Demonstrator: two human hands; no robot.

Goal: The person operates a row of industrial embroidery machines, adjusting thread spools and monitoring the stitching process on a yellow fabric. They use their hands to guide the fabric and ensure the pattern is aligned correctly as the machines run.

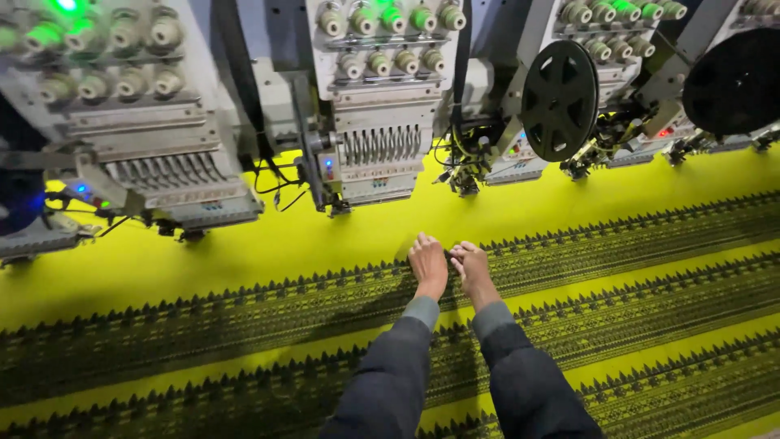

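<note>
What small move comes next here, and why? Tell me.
Probably lift the pinch slightly. Both hands, left hand and right hand, meet fingertip to fingertip on the top edge of the dark embroidered band on the yellow fabric; what they pinch is too small to tell.

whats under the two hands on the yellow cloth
The left hand and right hand rest on the yellow fabric, at the dark embroidered band. The stitching directly beneath them is covered.
</note>
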